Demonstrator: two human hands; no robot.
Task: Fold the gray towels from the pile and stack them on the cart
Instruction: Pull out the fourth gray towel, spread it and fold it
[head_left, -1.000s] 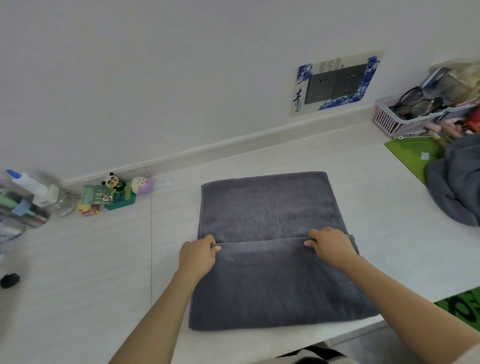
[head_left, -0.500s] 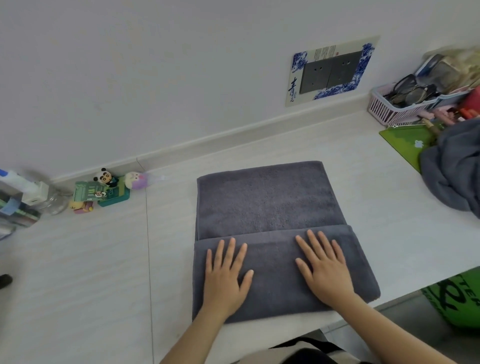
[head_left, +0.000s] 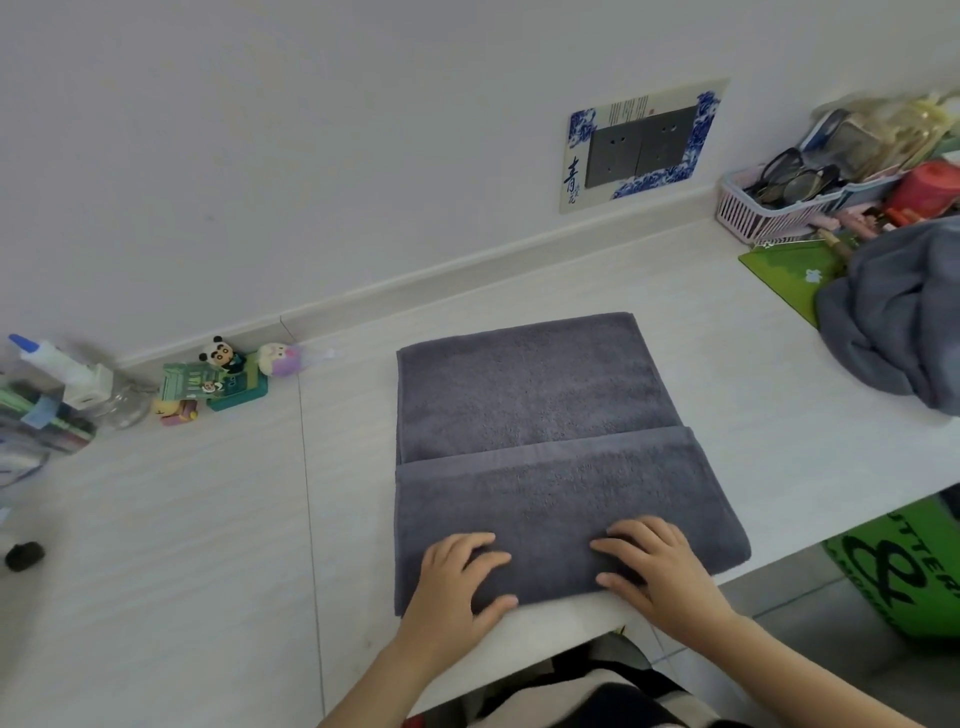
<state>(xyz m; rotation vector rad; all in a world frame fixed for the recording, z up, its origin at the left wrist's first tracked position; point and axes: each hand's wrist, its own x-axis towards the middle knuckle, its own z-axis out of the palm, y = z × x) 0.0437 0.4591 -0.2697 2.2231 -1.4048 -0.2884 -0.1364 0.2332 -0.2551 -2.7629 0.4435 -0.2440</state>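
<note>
You gripped the near folded edge of the gray towel with left hand and right hand; lifting both sides evenly would have kept the next fold square.

Both hands, palms down, side by side.
Left hand and right hand: fingers curled, forearms reaching forward.

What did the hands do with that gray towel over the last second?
Both hands let go of the flap's edge, flattened on it, then slid back to the near edge, where the left hand and right hand now curl their fingers round the towel. The fold and the towel pile stayed put.
</note>
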